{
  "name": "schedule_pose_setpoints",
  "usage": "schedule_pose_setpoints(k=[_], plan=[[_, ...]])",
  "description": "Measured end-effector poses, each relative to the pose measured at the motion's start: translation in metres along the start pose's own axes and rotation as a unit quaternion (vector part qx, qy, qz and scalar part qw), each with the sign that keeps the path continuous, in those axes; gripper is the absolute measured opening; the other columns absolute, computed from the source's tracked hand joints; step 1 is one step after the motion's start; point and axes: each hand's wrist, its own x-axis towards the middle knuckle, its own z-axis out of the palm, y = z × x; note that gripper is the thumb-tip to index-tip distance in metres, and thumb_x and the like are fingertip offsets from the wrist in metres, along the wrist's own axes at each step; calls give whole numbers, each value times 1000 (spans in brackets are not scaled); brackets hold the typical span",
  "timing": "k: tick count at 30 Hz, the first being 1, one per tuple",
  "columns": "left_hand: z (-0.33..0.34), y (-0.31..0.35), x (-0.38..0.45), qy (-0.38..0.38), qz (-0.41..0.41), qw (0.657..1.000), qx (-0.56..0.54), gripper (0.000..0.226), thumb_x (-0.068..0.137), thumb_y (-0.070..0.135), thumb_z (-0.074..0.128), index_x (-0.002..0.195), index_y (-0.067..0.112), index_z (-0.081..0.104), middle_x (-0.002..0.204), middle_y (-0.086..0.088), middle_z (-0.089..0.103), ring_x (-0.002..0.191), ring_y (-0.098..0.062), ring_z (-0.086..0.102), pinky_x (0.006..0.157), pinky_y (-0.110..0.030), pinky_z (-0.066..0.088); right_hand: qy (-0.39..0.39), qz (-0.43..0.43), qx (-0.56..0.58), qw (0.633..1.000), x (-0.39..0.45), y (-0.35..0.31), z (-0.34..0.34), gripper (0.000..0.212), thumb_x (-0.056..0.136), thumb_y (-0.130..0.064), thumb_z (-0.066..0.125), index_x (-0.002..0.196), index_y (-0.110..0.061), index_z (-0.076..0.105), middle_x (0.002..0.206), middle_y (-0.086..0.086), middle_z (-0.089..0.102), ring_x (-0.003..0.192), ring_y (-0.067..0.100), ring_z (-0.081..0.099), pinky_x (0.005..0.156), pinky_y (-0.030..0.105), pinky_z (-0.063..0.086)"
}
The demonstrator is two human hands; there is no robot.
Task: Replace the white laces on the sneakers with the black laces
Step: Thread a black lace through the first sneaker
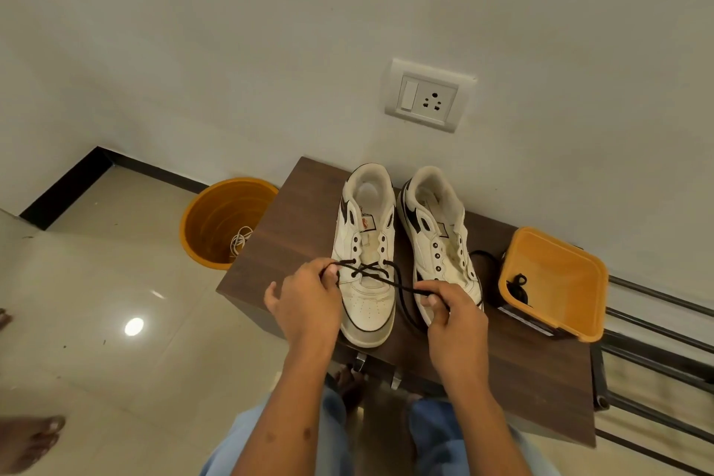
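Against the pale wall with its white switch-and-socket plate [425, 96] stands your dark brown wooden table [301, 220], and on it two white leather sneakers with black trim sit side by side, toes toward you. Your left hand [305, 301] pinches one end of the thin black lace [371, 272] just beside the left sneaker [367, 255], fingers curled round it; your right hand [452, 317] pinches the other end over the toe of the right sneaker [436, 240]. That lace crosses once through the lowest eyelets of the left sneaker, whose upper eyelets are bare; the right sneaker carries no lace in its eyelets. To your right, touching the table top, a square orange plastic tub [556, 282] holds a second black lace [517, 284]. Down on the tiled floor to your left, a round orange bucket [224, 220] holds the loose white laces [240, 240].
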Motion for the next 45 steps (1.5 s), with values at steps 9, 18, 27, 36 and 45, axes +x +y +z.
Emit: schedule_pose_setpoints(k=[9,18,27,36,45], plan=[[14,21,-11,-184,291,934,-96,32,93,30,64,122,44,63,117,21,64,118,3,49,118,-40,15,-4,-14,118,993,10,-17,5,29,81,-2,73,98,-24,66,80,-12,69,81,0,65,75,8,46],[12,21,-3,-74,234,962,-118,14,90,44,63,98,44,73,94,23,66,96,4,58,113,-30,12,22,-16,185,982,24,-22,18,40,82,-7,75,114,-22,57,88,-4,64,78,9,69,71,16,52],[11,14,8,21,94,993,-67,14,89,39,68,100,36,74,105,16,65,104,-9,55,103,-35,27,28,-53,55,997,42,-13,42,11,91,-12,66,101,-16,69,88,-10,68,84,-1,64,72,6,45],[24,15,13,46,150,988,6,14,84,33,75,96,29,77,135,3,50,130,-22,29,111,-46,24,-1,-74,-96,993,46,-3,69,26,88,-37,67,100,-14,65,108,-5,52,91,14,56,82,39,53],[33,15,20,62,193,979,28,12,81,30,78,93,27,78,133,-1,53,131,-27,32,111,-49,24,-13,-36,-38,999,52,-2,66,17,90,-26,63,101,-15,70,90,-5,68,86,12,62,78,31,53]])
